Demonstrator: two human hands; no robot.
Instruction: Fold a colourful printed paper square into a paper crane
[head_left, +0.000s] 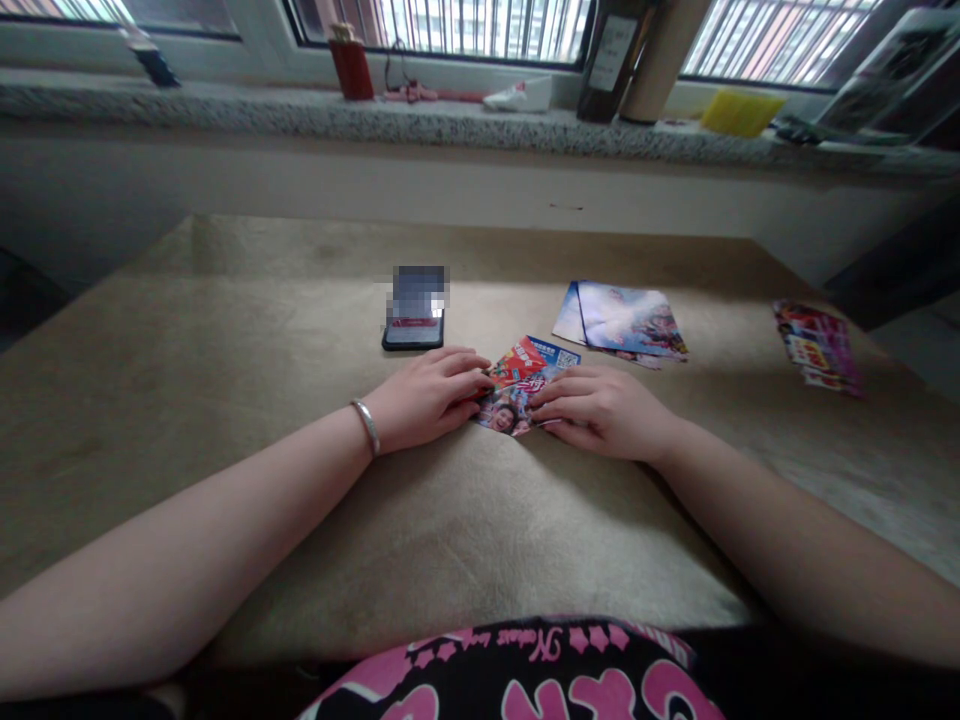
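Note:
A small colourful printed leaflet (pixel 525 380) lies on the beige table cover (pixel 225 340), partly folded. My left hand (pixel 427 395) rests on its left edge with the fingers pressed down flat on the paper; a silver bangle sits on that wrist. My right hand (pixel 600 405) presses on the leaflet's right side, fingers together and lying on it. Both hands meet over the paper near the table's middle.
A dark phone (pixel 414 315) lies just beyond my left hand. A stack of printed sheets (pixel 626 320) lies behind my right hand, and another leaflet (pixel 817 345) at the far right. The stone window sill (pixel 225 105) holds a red cup (pixel 351 65), bottles and a yellow item.

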